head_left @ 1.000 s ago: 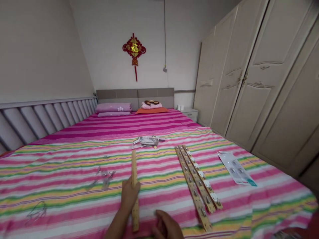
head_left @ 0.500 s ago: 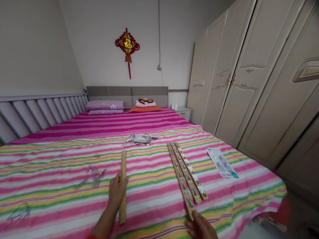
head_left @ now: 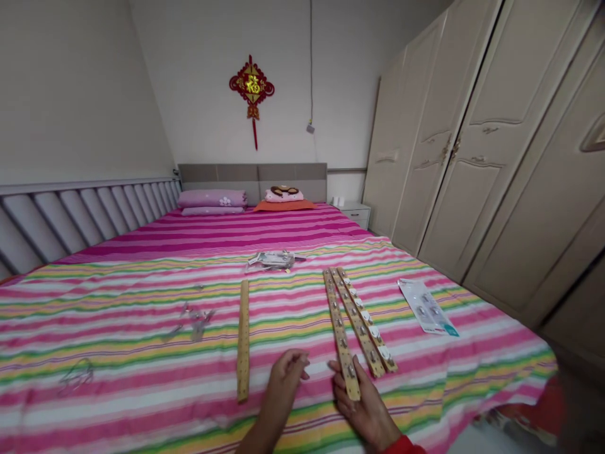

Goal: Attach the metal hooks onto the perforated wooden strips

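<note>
The right hand point(head_left: 367, 408) pinches the studded strip point(head_left: 339, 332) by its near end, left hand point(head_left: 284, 377) loosely spread beside it.

A narrow, pale wooden strip point(head_left: 341, 334), fitted with a row of metal clips point(head_left: 339, 322), is held by its near end, pointed away; a plainer wooden strip point(head_left: 242, 340), dotted lengthwise, is laid to its left

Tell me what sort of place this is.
Most likely a bedroom: there is a wide bed with a grey headboard, folded purple bedding at its far end, and a tall cream wardrobe along the right.
</note>
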Available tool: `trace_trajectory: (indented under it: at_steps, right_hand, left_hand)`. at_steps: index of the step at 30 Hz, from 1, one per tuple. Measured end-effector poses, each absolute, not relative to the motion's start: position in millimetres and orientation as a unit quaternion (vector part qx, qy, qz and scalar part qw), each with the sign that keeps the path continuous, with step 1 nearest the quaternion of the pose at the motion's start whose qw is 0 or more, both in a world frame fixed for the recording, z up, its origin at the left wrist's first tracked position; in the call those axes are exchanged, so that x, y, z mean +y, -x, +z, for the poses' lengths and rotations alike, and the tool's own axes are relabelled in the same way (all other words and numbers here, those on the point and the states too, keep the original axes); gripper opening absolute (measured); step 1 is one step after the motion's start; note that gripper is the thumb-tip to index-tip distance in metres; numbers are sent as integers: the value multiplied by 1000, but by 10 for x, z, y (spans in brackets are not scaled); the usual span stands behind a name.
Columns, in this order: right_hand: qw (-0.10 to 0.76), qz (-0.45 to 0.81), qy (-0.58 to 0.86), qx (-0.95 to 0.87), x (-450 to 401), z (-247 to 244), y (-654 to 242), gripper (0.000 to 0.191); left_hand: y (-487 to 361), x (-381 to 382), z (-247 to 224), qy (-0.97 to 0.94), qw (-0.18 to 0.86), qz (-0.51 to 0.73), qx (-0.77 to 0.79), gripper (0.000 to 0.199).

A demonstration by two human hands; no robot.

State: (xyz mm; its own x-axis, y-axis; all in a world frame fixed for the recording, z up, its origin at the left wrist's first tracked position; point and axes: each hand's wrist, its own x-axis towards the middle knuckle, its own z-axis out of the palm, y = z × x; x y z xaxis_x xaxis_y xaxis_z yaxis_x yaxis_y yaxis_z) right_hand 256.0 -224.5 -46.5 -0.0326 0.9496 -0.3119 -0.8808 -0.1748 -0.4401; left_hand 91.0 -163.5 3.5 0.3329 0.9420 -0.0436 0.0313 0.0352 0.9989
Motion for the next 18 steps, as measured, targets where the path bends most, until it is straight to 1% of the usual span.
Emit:
trace_trajectory:
  at_steps: [2,5,9,11,15,18]
  right_hand:
    - [668,668,319,-74,-2197,-500,-2392,49]
    - [692,593,402,-86,-2191,-556,-2101,49]
    - [699,525,442,-199,-2235,-532,-1825,44]
    - [695,492,458,-256,-2242,-470,-1771,48]
    - [659,484,486,-310,-2179,-316,-1721,64]
    - [640,485,489,-341,-2078,-224,-1652,66]
  left_hand:
    - [-1070,-1755,17,-561,595,400,414,44]
    - [-1240,-1931,-23,-564,572,416,426,38]
    - [-1302,-2077,-66,-605,447,434,495,29]
    - [-1271,-2067,-73,-604,404,445,524,27]
    - [-1135,-1900,-11,-567,415,476,529,28]
    - [-978,-1730,108,-571,442,484,494,27]
